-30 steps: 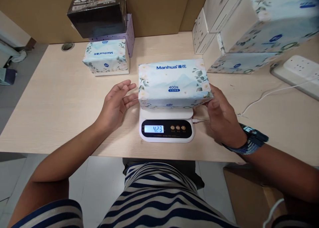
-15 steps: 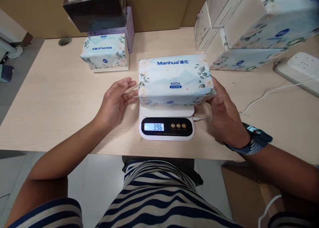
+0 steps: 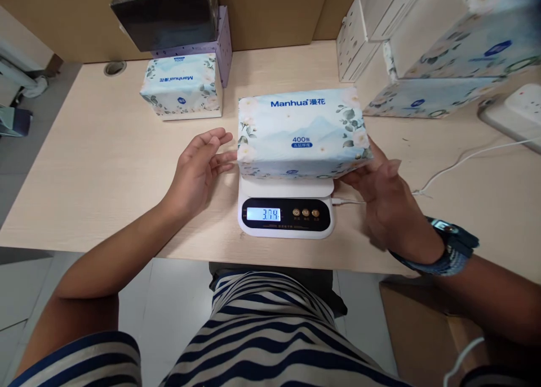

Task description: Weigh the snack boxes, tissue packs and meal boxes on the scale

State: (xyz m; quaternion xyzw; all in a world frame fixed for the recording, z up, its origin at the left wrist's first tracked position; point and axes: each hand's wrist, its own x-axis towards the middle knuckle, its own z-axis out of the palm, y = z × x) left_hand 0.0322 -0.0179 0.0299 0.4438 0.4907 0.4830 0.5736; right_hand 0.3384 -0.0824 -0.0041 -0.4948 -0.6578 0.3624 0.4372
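Observation:
A floral pack of tissues [image 3: 302, 125] lies across the white kitchen scale [image 3: 287, 232], covering most of its platform. The scale's lit display [image 3: 263, 214] appears to read 3.74. My left hand [image 3: 196, 173] is at the pack's left end, fingers apart, with a fingertip at or very near its side. At the right end, my right hand [image 3: 386, 198] has its thumb raised and its fingers loosely stretched toward the pack. Some of those fingers are partly hidden by the pack, so contact is hard to judge. Neither hand grips it.
Another tissue pack [image 3: 183, 88] stands at the back left, before a purple box [image 3: 225, 49] and a black box [image 3: 167, 23]. Stacked tissue packs [image 3: 435, 97] fill the back right. A white cable [image 3: 460, 160] runs from the scale toward a power strip [image 3: 524, 102].
The display has dropped from about 3.96 to 3.74. My right hand has shifted right and loosened from the pack's end. The view has moved slightly; my left hand looks nearly unchanged.

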